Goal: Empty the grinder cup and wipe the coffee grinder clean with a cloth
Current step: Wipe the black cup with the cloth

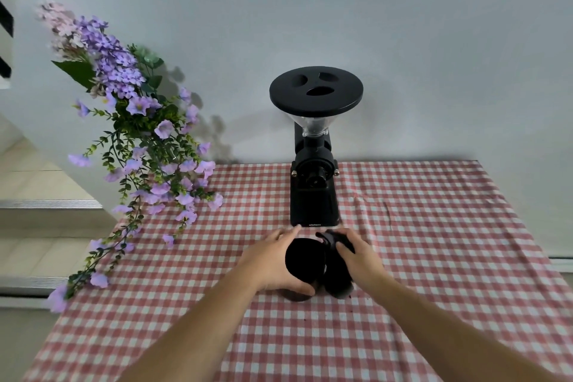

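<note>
Checked tablecloth (434, 257) | flowers (139, 133) left | grinder (314, 164) behind | left hand (273, 260) grips cup (305, 260) | right hand (361, 260) grips cloth (336, 270)

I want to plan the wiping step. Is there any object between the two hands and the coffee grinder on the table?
Nothing visible stands between them. The left hand holds a black cup and the right hand holds a black cloth, both just in front of the coffee grinder. Only bare checked tablecloth lies in that gap.
</note>
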The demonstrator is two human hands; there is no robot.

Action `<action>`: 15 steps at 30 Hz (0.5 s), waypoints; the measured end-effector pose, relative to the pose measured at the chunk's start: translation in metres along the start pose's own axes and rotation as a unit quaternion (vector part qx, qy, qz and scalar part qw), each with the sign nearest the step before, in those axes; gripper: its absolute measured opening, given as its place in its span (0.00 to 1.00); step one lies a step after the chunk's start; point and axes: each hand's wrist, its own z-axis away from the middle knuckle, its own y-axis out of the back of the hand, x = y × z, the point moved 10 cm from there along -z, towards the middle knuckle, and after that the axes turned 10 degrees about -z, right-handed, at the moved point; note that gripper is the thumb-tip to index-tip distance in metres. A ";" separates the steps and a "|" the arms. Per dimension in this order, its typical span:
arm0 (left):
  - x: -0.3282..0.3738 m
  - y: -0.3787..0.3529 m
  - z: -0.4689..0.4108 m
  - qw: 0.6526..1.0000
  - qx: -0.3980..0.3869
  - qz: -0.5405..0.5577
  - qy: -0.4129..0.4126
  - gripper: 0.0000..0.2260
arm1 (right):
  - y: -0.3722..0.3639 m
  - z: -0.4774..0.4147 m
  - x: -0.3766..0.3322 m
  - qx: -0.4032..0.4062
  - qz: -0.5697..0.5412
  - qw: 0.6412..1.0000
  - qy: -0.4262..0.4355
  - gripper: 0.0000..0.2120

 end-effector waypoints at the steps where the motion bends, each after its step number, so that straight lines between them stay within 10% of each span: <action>1: -0.004 0.000 0.003 1.000 0.008 -0.007 0.020 0.58 | 0.001 -0.003 0.001 -0.004 0.014 1.000 -0.010 0.10; 15: -0.034 -0.014 0.006 0.955 -0.025 0.294 0.043 0.61 | -0.009 0.027 -0.002 0.025 0.023 0.998 0.050 0.08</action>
